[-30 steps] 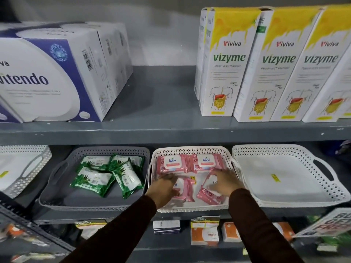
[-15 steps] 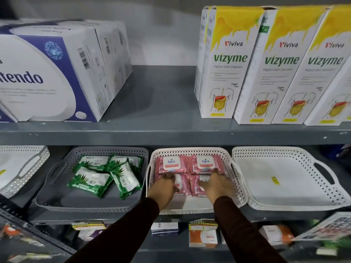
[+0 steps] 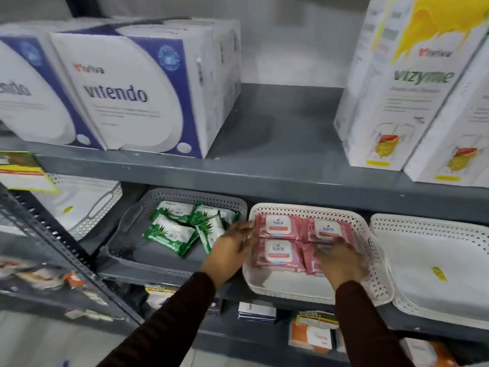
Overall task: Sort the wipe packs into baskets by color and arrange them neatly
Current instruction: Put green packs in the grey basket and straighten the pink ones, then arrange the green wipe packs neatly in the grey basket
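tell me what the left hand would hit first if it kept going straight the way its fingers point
The left hand points up and right, fingertips already at the left edge of the back-left pink Kara wipe pack in the white basket. It would likely meet that pack first, though depth is hard to judge.

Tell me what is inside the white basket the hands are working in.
The white basket holds four pink wipe packs in a two-by-two block. The right hand covers most of the front-right pack; anything beneath the packs is hidden.
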`<state>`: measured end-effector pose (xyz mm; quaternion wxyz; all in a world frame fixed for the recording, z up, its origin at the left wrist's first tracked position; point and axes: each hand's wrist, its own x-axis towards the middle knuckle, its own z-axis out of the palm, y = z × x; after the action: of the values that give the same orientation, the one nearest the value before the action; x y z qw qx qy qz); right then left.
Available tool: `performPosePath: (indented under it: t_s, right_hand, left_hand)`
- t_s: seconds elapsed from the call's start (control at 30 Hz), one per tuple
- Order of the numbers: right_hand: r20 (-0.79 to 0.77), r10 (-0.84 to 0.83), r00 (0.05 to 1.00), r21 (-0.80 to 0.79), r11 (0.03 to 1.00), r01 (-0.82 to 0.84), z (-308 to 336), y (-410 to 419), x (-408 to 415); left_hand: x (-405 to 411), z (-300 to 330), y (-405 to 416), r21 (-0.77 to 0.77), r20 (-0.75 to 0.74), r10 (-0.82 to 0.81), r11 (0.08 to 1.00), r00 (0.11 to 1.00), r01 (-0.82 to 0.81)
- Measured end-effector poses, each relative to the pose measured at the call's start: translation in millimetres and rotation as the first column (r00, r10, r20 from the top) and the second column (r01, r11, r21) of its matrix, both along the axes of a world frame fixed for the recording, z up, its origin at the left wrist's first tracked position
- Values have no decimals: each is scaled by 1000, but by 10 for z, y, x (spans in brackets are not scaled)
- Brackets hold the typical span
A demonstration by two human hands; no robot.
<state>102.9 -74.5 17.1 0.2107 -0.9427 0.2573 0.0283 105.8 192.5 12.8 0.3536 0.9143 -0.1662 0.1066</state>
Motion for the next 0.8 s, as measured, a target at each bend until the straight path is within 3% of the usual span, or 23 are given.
performPosePath:
  t_s: [0.07, 0.13, 0.2, 0.23, 0.37, 0.43, 0.53, 0.7, 0.8]
  right_hand:
    - [201, 80, 976, 53, 994, -93, 4, 375, -44]
    - [335, 226, 915, 155, 944, -291, 67, 888, -123]
    - [415, 319, 852, 241, 864, -441, 178, 1424, -158]
    - [443, 352, 824, 261, 829, -494, 207, 1694, -145]
    - [308, 508, 805, 125, 817, -563, 76, 2443, 42]
    - [188, 562, 806, 29, 817, -576, -49, 2641, 170]
    - [31, 624, 781, -75, 780, -621, -172, 2583, 262]
    - [-24, 713, 701, 158, 695, -701, -211, 2582, 198]
    - [-133, 752, 646, 216, 658, -721, -219, 2618, 219]
  left_hand:
    - [-68, 0, 472, -31, 69, 169, 985, 983, -168]
    - [-16, -33, 967, -133, -122, 303, 939, 945, -318]
    - [76, -56, 1363, -18, -342, 304, 944, 889, -330]
    - [144, -127, 1575, 89, -356, 278, 961, 892, -264]
    - [251, -191, 2004, 302, -405, 166, 953, 899, -40]
    - [260, -148, 2114, 450, -347, 207, 892, 915, -31]
    - [232, -59, 2082, 527, -355, 315, 845, 880, -90]
    - [248, -186, 2387, 522, -371, 237, 853, 898, -9]
    - [290, -268, 2468, 532, -403, 155, 842, 902, 93]
